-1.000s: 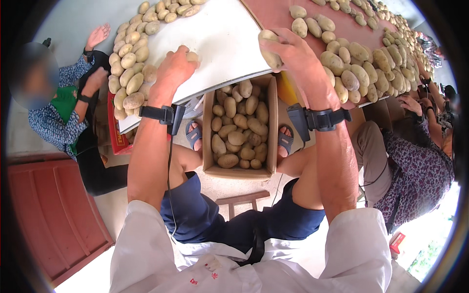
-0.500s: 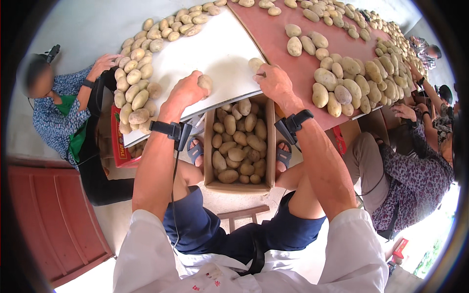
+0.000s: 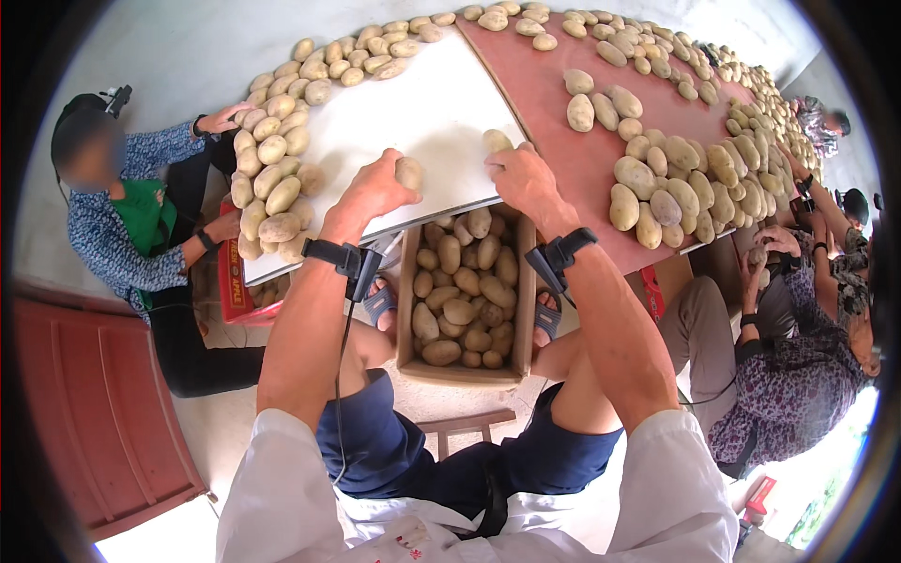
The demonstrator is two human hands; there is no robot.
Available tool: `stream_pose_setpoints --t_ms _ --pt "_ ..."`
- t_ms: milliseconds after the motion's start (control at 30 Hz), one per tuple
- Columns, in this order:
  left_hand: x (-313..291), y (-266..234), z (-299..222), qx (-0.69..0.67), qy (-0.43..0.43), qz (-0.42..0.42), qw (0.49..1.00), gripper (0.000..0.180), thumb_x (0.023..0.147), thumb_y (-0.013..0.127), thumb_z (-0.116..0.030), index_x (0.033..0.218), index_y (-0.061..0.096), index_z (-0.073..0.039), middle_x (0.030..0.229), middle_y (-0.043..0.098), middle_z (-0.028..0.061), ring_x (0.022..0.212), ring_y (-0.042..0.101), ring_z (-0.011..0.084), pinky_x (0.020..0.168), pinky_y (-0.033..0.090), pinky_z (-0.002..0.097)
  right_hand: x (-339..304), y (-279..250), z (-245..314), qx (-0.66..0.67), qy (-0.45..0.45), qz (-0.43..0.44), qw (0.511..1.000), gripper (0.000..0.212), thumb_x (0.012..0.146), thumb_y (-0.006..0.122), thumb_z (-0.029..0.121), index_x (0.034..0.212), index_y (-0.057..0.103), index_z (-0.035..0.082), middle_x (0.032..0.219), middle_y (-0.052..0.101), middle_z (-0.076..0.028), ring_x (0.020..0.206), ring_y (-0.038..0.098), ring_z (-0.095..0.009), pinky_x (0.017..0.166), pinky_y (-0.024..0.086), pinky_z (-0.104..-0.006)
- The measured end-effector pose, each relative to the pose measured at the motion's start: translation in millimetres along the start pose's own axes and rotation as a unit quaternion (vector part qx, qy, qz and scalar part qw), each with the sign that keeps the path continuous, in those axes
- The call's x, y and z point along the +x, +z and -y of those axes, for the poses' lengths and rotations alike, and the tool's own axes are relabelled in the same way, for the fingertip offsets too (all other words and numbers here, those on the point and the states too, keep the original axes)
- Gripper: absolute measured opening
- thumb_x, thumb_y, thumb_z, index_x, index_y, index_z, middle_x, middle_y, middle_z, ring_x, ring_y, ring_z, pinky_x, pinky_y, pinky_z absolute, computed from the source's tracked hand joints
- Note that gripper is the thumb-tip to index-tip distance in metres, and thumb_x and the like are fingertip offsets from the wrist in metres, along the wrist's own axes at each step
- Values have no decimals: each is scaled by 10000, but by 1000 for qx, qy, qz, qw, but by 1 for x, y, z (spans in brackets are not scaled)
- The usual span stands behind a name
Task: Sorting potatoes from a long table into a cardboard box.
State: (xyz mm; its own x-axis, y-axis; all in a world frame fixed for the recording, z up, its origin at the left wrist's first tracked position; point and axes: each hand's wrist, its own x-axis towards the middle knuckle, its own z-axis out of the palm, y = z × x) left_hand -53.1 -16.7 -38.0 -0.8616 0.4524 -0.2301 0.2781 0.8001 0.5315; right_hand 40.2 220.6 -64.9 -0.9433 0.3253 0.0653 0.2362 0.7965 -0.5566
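While the person sits at the near edge of the white surface (image 3: 413, 103), the left hand (image 3: 375, 192) is curled around a potato (image 3: 409, 173) right at that edge, and the right hand (image 3: 522, 176) is closed on a second potato (image 3: 496, 142) just beside it, fingers bent over it. Directly below both hands, between the person's knees, a cardboard box (image 3: 409, 310) stands on the floor, filled with potatoes (image 3: 460, 310). Beyond the right hand lies a reddish surface (image 3: 582, 159) with a loose heap of potatoes (image 3: 657, 197) to that hand's right. A band of more potatoes (image 3: 267, 178) curves around the white surface to the left of the left hand, where another person's hand (image 3: 223, 119) rests among them. Each wrist wears a black strap (image 3: 561, 255)
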Motion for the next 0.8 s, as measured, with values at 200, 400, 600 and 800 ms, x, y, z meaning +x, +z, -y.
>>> stream_pose_setpoints --t_ms 200,400,600,800 --pt "-8 -3 -8 -21 -25 -3 999 832 747 849 -261 1434 461 2 913 714 145 737 693 220 579 558 356 -18 26 40 29 -156 107 982 318 947 587 325 987 776 72 1160 627 -236 1133 608 -384 996 512 -427" --pt "-11 -8 -7 -61 -21 10 998 845 744 860 -256 1441 464 10 949 721 164 766 699 217 582 563 352 -11 17 49 121 -35 45 991 454 911 642 248 1293 628 4 1229 635 -264 1137 630 -415 1024 501 -449" --pt "-3 -8 2 -64 12 -3 998 866 745 866 -259 1472 458 -22 952 723 156 771 695 215 592 560 349 1 22 51 134 -41 91 986 595 910 704 249 1457 525 95 1313 646 -236 1214 631 -375 1055 498 -413" --pt "-5 -8 8 -45 8 -11 999 954 778 837 -302 1558 360 -32 952 718 151 795 686 205 607 552 344 -15 10 40 173 -13 73 982 620 890 707 235 1451 521 48 1301 656 -237 1207 638 -353 1032 502 -409"
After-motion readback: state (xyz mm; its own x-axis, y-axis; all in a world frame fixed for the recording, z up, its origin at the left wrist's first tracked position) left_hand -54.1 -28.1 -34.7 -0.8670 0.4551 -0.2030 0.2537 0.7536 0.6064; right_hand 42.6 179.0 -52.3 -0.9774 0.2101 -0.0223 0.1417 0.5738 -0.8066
